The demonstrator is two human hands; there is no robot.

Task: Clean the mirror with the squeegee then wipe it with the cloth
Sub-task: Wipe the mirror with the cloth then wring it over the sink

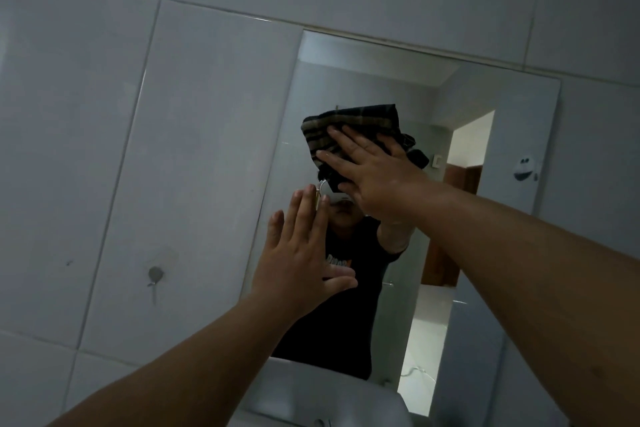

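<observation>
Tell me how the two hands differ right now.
The right hand presses the dark striped cloth flat against the mirror; the left hand holds nothing. The right hand sits higher, near the middle of the mirror; the left hand lies lower, at its left edge. Both have straight, spread fingers and reach toward the glass.

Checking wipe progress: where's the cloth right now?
In the head view, the dark plaid cloth is pressed flat against the wall mirror's upper middle under the right hand.
</observation>
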